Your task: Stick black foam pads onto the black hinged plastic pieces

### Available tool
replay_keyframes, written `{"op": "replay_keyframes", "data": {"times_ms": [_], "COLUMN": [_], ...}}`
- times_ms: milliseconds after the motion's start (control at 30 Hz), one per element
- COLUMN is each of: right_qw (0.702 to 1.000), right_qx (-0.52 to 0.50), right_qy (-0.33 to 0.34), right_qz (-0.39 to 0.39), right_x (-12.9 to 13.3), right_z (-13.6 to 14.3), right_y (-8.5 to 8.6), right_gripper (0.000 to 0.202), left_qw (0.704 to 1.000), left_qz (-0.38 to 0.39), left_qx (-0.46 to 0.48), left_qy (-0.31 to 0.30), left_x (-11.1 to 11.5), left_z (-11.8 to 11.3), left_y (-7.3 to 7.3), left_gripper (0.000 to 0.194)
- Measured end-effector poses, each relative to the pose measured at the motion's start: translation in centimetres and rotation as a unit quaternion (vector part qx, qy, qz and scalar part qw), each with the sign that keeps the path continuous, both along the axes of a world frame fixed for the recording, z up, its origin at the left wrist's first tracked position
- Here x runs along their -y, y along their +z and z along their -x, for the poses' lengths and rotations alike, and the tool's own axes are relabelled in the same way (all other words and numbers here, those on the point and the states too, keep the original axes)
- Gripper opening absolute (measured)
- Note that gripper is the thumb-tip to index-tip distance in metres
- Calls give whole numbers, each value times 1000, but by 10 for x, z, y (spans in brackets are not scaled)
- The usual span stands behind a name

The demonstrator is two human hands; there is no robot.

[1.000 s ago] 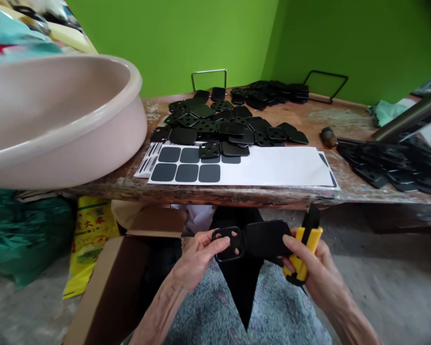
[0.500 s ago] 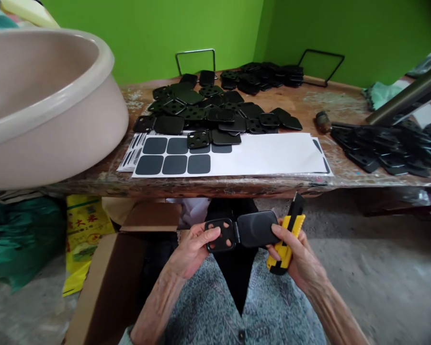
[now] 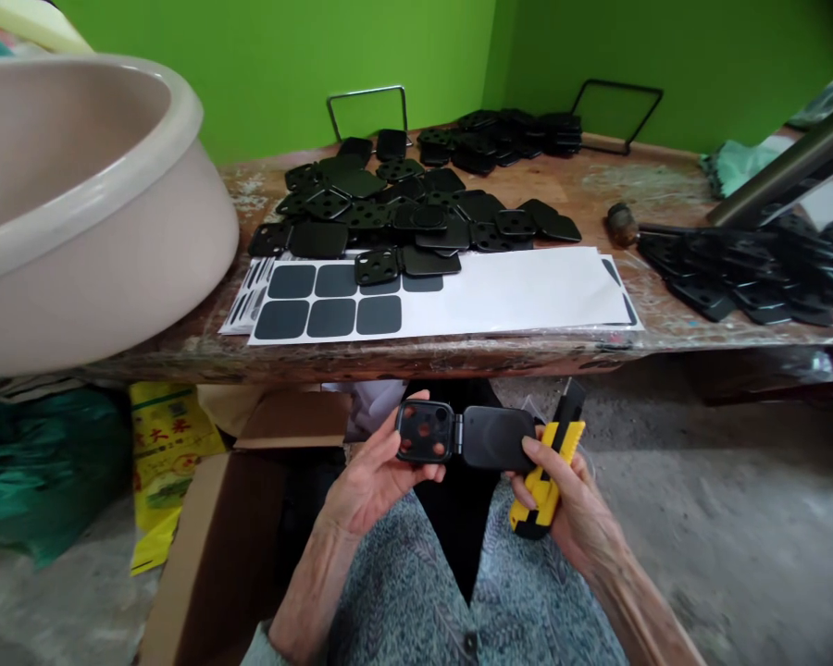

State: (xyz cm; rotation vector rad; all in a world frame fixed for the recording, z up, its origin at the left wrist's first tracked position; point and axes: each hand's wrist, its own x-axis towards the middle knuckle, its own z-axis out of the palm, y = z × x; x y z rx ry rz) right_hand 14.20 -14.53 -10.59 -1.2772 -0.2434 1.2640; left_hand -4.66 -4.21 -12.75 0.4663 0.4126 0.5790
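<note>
Above my lap, a black hinged piece [image 3: 498, 437] lies opened out between both hands. Its perforated left half rests in my left hand [image 3: 367, 481], fingers behind it and around its edge. My right hand [image 3: 575, 504] pinches the solid right half at its outer edge with the thumb. The same hand also holds a yellow and black utility knife [image 3: 547, 476], tip pointing up. On the bench edge in front is a white sticker sheet [image 3: 506, 296] with several dark rounded squares at its left. One hinged piece [image 3: 430, 262] lies over the sheet's upper edge.
Black pieces are heaped on the bench [image 3: 250, 356] behind the sheet, with another pile [image 3: 756, 268] at the right beside a metal post [image 3: 791, 162]. A large pink basin [image 3: 111, 240] fills the left. Below stand a cardboard box [image 3: 201, 555] and a green bag [image 3: 34, 472].
My left thumb has come off the face of the perforated half, and the fingers now support it from behind and below. The piece has tilted slightly. The view has shifted a little.
</note>
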Motion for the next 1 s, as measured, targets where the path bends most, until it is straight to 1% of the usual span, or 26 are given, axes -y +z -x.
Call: {"op": "replay_keyframes", "data": {"times_ms": [100,233,433,500,633,800,867,1000], "right_qw": [1000,1000,1000,1000,1000,998,998,996], "right_qx": [17,23,2,3,15,45,52,53], "right_qy": [3,15,-20,-21,-2,18,23,65], "right_qz": [-7,-13,0,8,15,30,28,14], "right_x": [2,4,6,6,7,6,6,9], "right_z": [2,4,7,8,9,12,12,11], "right_y": [3,3,0,0,1,3,3,-1], "right_gripper": [25,24,28,29,28,31,31,28], "left_qw": [1000,999,996,996,995,994,994,991], "left_qz": [9,38,69,74,79,87,86,93], "left_qx": [-7,-24,-32,-37,-41,-20,-25,-41], "left_qy": [8,24,44,45,49,59,64,82], "left_x": [-1,-3,-4,-5,-8,-10,-11,-12], "left_z": [-2,-5,-8,-8,-10,-11,-12,-16], "left_y": [-3,-2,-1,0,2,7,7,7], "left_gripper": [41,38,36,36,37,39,37,30]}}
